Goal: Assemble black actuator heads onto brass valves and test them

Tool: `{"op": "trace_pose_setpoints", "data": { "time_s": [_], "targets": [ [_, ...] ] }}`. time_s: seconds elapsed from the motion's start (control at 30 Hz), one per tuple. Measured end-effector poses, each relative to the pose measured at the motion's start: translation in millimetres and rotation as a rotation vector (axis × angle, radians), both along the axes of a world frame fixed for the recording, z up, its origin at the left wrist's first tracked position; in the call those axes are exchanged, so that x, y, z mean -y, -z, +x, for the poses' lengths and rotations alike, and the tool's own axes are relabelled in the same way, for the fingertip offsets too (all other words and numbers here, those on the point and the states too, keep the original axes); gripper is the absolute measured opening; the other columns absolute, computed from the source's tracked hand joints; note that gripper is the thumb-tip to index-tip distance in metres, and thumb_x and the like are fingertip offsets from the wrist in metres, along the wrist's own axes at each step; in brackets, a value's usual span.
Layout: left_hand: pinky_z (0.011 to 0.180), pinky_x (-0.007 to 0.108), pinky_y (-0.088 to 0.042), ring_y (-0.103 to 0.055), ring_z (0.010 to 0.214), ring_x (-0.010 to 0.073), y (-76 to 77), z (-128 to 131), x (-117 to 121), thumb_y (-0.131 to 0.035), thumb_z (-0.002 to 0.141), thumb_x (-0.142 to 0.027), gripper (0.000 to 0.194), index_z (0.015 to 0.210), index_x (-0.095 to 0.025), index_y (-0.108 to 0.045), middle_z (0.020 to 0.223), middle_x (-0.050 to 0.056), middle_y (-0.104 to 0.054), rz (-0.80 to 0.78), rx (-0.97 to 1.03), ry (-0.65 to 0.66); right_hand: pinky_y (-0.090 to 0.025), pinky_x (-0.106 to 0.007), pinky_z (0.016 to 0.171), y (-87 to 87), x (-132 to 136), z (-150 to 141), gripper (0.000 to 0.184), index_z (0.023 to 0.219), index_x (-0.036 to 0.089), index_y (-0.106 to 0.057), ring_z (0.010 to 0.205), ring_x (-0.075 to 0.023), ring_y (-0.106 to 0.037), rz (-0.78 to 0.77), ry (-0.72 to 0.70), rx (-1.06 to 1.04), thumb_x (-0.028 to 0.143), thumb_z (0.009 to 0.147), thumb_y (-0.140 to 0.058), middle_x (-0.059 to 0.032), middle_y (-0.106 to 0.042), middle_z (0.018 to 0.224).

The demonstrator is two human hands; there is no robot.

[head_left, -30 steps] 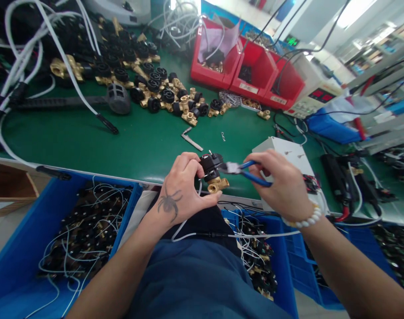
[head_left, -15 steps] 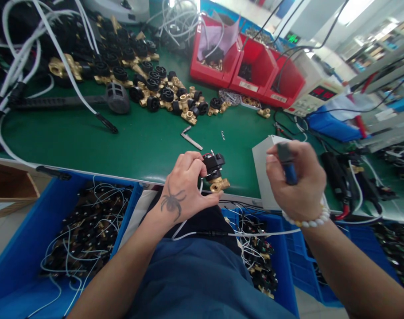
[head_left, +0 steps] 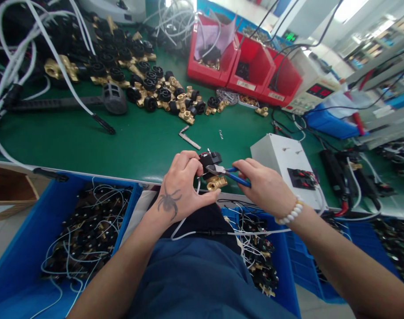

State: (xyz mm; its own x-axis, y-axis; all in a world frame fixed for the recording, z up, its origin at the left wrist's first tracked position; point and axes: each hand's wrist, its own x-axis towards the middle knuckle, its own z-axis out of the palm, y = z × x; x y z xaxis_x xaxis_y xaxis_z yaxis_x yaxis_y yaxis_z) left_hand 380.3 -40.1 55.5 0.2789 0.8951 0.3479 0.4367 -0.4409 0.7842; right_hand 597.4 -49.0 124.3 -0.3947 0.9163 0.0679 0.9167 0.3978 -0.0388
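My left hand (head_left: 181, 184) grips a small valve assembly (head_left: 211, 160) with a black upper part and a brass fitting (head_left: 216, 183) below, at the table's front edge. Its thumb lies by the brass. In my right hand (head_left: 266, 186) is a pair of blue-handled pliers (head_left: 239, 177), fingers wrapped round the handles. The plier jaws reach the side of the black part, just above the brass; what lies between the jaws is too small to tell. From the assembly a white cable (head_left: 185, 237) runs down over my lap.
An L-shaped metal piece (head_left: 189, 138) and a small clip (head_left: 221, 134) lie ahead on the green table (head_left: 149, 150). Behind are brass-and-black valves (head_left: 164, 94) and red bins (head_left: 251, 75). A white box (head_left: 281, 164) stands right. Blue crates (head_left: 122, 221) sit below the edge.
My right hand has moved left and down from above the white box, bringing the pliers to the valve assembly. My left hand keeps its hold, nearly unmoved. The view has shifted slightly.
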Motion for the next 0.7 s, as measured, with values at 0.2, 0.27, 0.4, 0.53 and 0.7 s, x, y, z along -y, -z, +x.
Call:
{"op": "trace_pose_setpoints", "data": {
  "time_s": [0.2,0.27,0.4,0.53,0.7],
  "targets": [
    [0.091,0.043,-0.050,-0.056,0.101,0.0245,1.5,-0.5,0.4,-0.078,0.067,-0.027,0.038,0.081,-0.023,-0.044,0.107,0.007,-0.058,-0.003,0.029,-0.011,-0.045,-0.029,0.060,-8.0,-0.4,-1.4,0.014,0.100,0.022,-0.060,0.063,-0.0152,-0.054,0.257,0.169,-0.292,0.018,0.089,-0.053,-0.0015,-0.060,0.079],
    [0.090,0.043,-0.050,-0.056,0.100,0.0245,1.9,-0.6,0.4,-0.078,0.067,-0.027,0.038,0.081,-0.024,-0.043,0.106,0.007,-0.058,-0.004,0.028,-0.010,-0.043,-0.029,0.057,-5.3,-1.0,-1.6,0.016,0.097,0.021,-0.061,0.062,-0.0157,-0.054,0.145,0.125,-0.173,0.014,0.085,-0.053,-0.0025,-0.061,0.078],
    [0.089,0.043,-0.051,-0.056,0.101,0.0258,2.6,-1.2,0.7,-0.078,0.068,-0.029,0.037,0.082,-0.023,-0.044,0.107,0.008,-0.058,0.003,0.032,-0.004,-0.042,-0.031,0.059,-6.3,-3.4,-2.1,0.022,0.098,0.019,-0.064,0.067,-0.0181,-0.058,-0.043,0.019,0.015,0.010,0.082,-0.051,-0.0061,-0.064,0.083],
    [0.089,0.042,-0.051,-0.057,0.101,0.0247,2.7,-1.3,0.7,-0.078,0.067,-0.026,0.038,0.081,-0.023,-0.043,0.106,0.008,-0.058,0.005,0.049,-0.010,-0.046,-0.030,0.064,-11.5,-2.9,-2.6,0.017,0.103,0.020,-0.060,0.067,-0.0162,-0.057,0.235,0.142,-0.287,0.016,0.088,-0.053,-0.0031,-0.063,0.081],
    [0.089,0.042,-0.051,-0.057,0.101,0.0243,2.3,-1.5,0.1,-0.078,0.067,-0.027,0.039,0.081,-0.024,-0.042,0.105,0.007,-0.058,0.004,0.037,-0.018,-0.042,-0.032,0.059,1.5,-1.7,-3.8,0.023,0.100,0.018,-0.064,0.067,-0.0192,-0.056,-0.010,0.018,0.016,0.011,0.083,-0.050,-0.0072,-0.063,0.083]
  ]
}}
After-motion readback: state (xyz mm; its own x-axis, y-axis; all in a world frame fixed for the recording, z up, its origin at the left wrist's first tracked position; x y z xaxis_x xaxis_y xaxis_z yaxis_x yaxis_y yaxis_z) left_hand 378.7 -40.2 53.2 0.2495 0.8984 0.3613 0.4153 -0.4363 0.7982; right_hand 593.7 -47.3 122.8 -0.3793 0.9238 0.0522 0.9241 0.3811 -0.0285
